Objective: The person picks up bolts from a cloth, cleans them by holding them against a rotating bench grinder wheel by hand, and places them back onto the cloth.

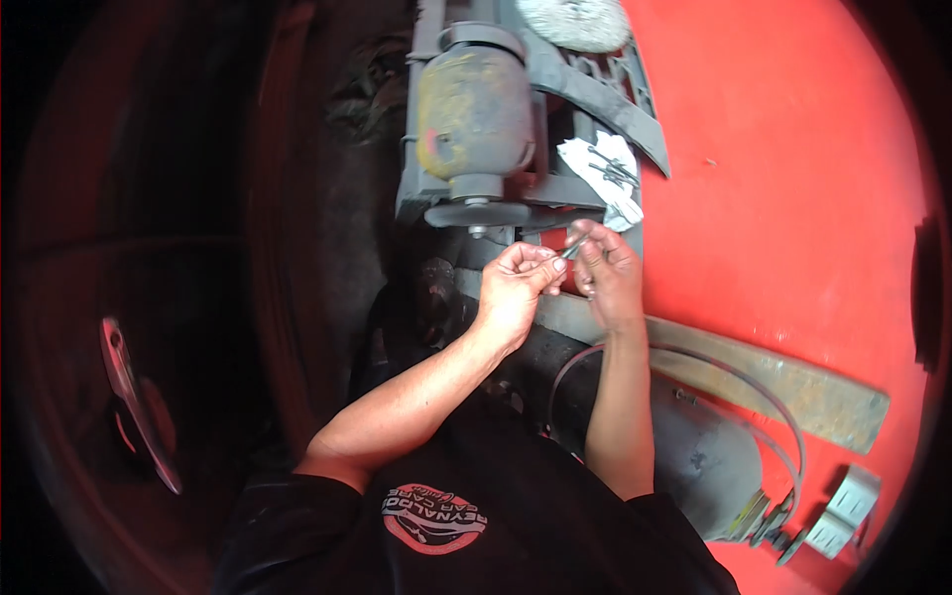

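Note:
My left hand [518, 288] is closed, with its thumb and fingers pinching one end of a small, slim metal piece [572, 249]. The fingers of my right hand [607, 268] are closed around the other end of the same piece. Its exact kind is too small to make out. Both hands are just in front of a bench grinder [474, 109] with worn yellow-grey paint, close to its grinding wheel [476, 214]. Beyond my right hand lies a white cloth [623, 210] with several thin dark metal pieces on it.
A pale round buffing pad [575, 22] sits at the far end of the grinder's stand. Along the red wall [783, 198] runs a metal beam [773, 382]. At the lower right are a grey tank [709, 466], a hose [783, 412] and an outlet box [843, 511].

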`<move>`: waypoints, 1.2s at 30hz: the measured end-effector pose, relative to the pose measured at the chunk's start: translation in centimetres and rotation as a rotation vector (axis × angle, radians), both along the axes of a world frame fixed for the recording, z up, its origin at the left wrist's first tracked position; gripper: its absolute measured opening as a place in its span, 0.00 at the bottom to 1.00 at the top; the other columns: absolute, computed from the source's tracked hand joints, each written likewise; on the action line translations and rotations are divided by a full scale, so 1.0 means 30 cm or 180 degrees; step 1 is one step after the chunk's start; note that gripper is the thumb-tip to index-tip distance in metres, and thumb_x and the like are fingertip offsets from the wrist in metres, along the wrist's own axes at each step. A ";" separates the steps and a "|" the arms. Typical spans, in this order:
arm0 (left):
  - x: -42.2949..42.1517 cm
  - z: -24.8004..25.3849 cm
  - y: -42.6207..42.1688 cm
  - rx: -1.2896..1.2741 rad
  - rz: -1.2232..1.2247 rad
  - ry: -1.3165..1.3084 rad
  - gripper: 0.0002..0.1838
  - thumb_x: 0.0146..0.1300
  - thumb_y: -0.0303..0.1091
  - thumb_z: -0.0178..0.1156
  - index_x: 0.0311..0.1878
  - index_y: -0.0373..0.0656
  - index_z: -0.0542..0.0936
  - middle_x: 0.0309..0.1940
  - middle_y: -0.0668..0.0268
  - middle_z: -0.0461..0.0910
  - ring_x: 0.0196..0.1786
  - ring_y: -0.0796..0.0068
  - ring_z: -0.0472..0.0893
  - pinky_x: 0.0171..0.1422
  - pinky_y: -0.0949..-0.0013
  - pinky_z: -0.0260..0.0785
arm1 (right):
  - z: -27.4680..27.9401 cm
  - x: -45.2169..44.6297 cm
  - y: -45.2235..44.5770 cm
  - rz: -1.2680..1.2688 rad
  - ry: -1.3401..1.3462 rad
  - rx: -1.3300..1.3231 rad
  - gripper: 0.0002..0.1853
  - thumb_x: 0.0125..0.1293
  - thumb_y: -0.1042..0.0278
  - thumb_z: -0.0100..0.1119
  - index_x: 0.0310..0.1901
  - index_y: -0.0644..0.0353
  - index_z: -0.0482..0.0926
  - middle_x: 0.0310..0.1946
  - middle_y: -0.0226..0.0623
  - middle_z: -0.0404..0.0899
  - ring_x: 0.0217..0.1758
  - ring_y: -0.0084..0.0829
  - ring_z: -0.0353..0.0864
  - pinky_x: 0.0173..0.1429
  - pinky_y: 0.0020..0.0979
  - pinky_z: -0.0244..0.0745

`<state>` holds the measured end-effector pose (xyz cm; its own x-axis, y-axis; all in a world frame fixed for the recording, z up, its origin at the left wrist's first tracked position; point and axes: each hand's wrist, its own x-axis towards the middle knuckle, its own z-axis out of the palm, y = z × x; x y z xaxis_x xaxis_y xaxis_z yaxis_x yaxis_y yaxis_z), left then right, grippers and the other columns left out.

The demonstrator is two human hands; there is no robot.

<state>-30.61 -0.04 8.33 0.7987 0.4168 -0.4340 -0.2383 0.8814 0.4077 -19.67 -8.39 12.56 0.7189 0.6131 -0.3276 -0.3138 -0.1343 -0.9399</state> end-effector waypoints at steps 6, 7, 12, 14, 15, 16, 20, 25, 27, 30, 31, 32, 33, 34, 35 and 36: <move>0.066 0.070 -0.047 0.2223 -0.1791 0.0761 0.03 0.65 0.25 0.59 0.39 0.35 0.76 0.27 0.68 0.80 0.30 0.82 0.77 0.32 0.74 0.69 | -0.087 -0.086 -0.162 -0.1279 0.0199 -0.0020 0.13 0.67 0.63 0.62 0.44 0.65 0.81 0.28 0.28 0.78 0.19 0.12 0.65 0.21 0.15 0.56; 0.089 0.043 -0.061 0.3145 -0.1948 0.0737 0.06 0.65 0.30 0.60 0.37 0.36 0.77 0.27 0.63 0.81 0.27 0.74 0.79 0.32 0.71 0.70 | -0.094 -0.094 -0.194 -0.1749 0.0449 0.0110 0.16 0.68 0.58 0.58 0.45 0.65 0.80 0.28 0.27 0.76 0.20 0.13 0.65 0.20 0.16 0.55; 0.418 0.024 -0.144 0.5649 -0.1043 0.0970 0.07 0.60 0.34 0.60 0.35 0.40 0.79 0.32 0.51 0.81 0.39 0.47 0.78 0.44 0.53 0.71 | -0.276 -0.144 -0.390 -0.2144 0.2677 0.2150 0.21 0.70 0.45 0.51 0.40 0.58 0.74 0.28 0.27 0.71 0.25 0.19 0.68 0.19 0.17 0.57; 0.612 0.000 -0.153 0.6295 -0.0663 0.1316 0.06 0.58 0.33 0.59 0.36 0.42 0.81 0.37 0.51 0.79 0.47 0.48 0.74 0.53 0.50 0.68 | -0.305 -0.220 -0.394 -0.2128 0.2909 0.2205 0.16 0.70 0.51 0.52 0.41 0.58 0.75 0.29 0.28 0.73 0.27 0.22 0.71 0.22 0.20 0.63; 0.691 -0.028 -0.147 0.6443 -0.0770 0.1544 0.08 0.57 0.33 0.59 0.37 0.43 0.82 0.40 0.52 0.78 0.50 0.49 0.73 0.54 0.51 0.68 | -0.325 -0.261 -0.393 -0.2093 0.3227 0.2414 0.14 0.70 0.55 0.52 0.42 0.58 0.76 0.29 0.29 0.73 0.28 0.23 0.71 0.24 0.21 0.65; 0.756 -0.062 -0.139 0.6584 -0.0878 0.1776 0.09 0.56 0.34 0.59 0.39 0.44 0.83 0.43 0.53 0.77 0.52 0.50 0.71 0.56 0.53 0.67 | -0.340 -0.300 -0.391 -0.2049 0.3543 0.2620 0.12 0.69 0.58 0.53 0.42 0.58 0.77 0.30 0.30 0.74 0.29 0.24 0.72 0.26 0.22 0.67; 0.872 -0.149 -0.109 0.7358 -0.1393 0.1887 0.12 0.57 0.36 0.55 0.41 0.49 0.85 0.48 0.56 0.76 0.57 0.55 0.70 0.58 0.52 0.65 | -0.322 -0.417 -0.380 -0.1991 0.3784 0.2591 0.11 0.68 0.61 0.53 0.42 0.59 0.78 0.30 0.31 0.75 0.30 0.25 0.74 0.28 0.24 0.69; 0.870 -0.164 -0.102 0.7401 -0.1317 0.2015 0.14 0.58 0.40 0.59 0.46 0.48 0.82 0.47 0.59 0.76 0.57 0.56 0.69 0.59 0.53 0.62 | -0.287 -0.502 -0.412 -0.1884 0.3421 0.2057 0.11 0.67 0.65 0.53 0.47 0.59 0.75 0.30 0.31 0.74 0.30 0.26 0.74 0.35 0.33 0.76; 0.775 -0.125 -0.146 0.6956 -0.0935 0.1907 0.15 0.57 0.37 0.60 0.47 0.45 0.80 0.46 0.58 0.77 0.55 0.54 0.70 0.58 0.52 0.63 | -0.320 -0.523 -0.426 -0.1881 0.3399 0.2077 0.12 0.67 0.65 0.52 0.48 0.59 0.75 0.30 0.31 0.74 0.29 0.27 0.74 0.38 0.36 0.79; 0.518 -0.087 -0.207 0.6573 -0.0402 0.1027 0.16 0.53 0.30 0.64 0.46 0.40 0.78 0.41 0.55 0.77 0.49 0.48 0.72 0.56 0.53 0.65 | -0.362 -0.487 -0.434 -0.2202 0.3313 0.2351 0.12 0.68 0.65 0.52 0.48 0.61 0.75 0.30 0.33 0.77 0.32 0.30 0.78 0.44 0.43 0.81; 0.396 -0.058 -0.229 0.6479 -0.0539 0.0695 0.18 0.53 0.30 0.65 0.48 0.41 0.78 0.39 0.55 0.77 0.46 0.51 0.73 0.54 0.53 0.67 | -0.340 -0.449 -0.429 -0.2318 0.3099 0.2264 0.12 0.68 0.65 0.51 0.47 0.62 0.75 0.32 0.35 0.79 0.35 0.32 0.80 0.45 0.44 0.80; 0.268 -0.030 -0.245 0.6378 -0.0689 0.0367 0.20 0.53 0.31 0.67 0.50 0.42 0.78 0.37 0.56 0.78 0.44 0.54 0.75 0.52 0.54 0.68 | -0.325 -0.416 -0.421 -0.2439 0.2894 0.2181 0.12 0.69 0.65 0.51 0.47 0.63 0.75 0.34 0.37 0.80 0.38 0.34 0.82 0.47 0.44 0.80; 0.148 -0.030 -0.249 0.6299 -0.1097 0.0363 0.20 0.53 0.31 0.67 0.51 0.42 0.78 0.37 0.55 0.78 0.44 0.55 0.75 0.51 0.55 0.69 | -0.328 -0.386 -0.415 -0.2401 0.2846 0.2295 0.12 0.69 0.65 0.51 0.47 0.63 0.75 0.36 0.39 0.81 0.40 0.35 0.82 0.48 0.43 0.80; 0.053 -0.029 -0.246 0.6199 -0.1496 0.0364 0.20 0.53 0.31 0.67 0.51 0.42 0.78 0.37 0.55 0.78 0.44 0.55 0.75 0.50 0.56 0.70 | -0.344 -0.357 -0.414 -0.2356 0.2801 0.2404 0.12 0.69 0.65 0.51 0.47 0.63 0.75 0.38 0.41 0.82 0.42 0.37 0.83 0.49 0.42 0.80; -0.015 -0.018 -0.235 0.6156 -0.1898 0.0487 0.22 0.53 0.32 0.67 0.53 0.43 0.78 0.37 0.55 0.78 0.44 0.56 0.75 0.52 0.57 0.69 | -0.396 -0.342 -0.425 -0.2125 0.2915 0.2697 0.12 0.69 0.64 0.51 0.48 0.62 0.75 0.41 0.44 0.82 0.45 0.38 0.83 0.51 0.39 0.79; -0.068 0.000 -0.218 0.6090 -0.2303 0.0614 0.23 0.54 0.33 0.67 0.54 0.44 0.78 0.36 0.55 0.78 0.44 0.57 0.75 0.54 0.57 0.69 | -0.378 -0.321 -0.392 -0.2171 0.2776 0.2433 0.15 0.71 0.62 0.49 0.50 0.63 0.75 0.45 0.42 0.82 0.48 0.37 0.82 0.52 0.38 0.79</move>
<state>-32.65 -6.57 8.34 0.9990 0.0437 -0.0039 0.0338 -0.7106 0.7028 -29.30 -20.16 1.21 0.6854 0.4525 -0.5705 -0.6373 0.7517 -0.1694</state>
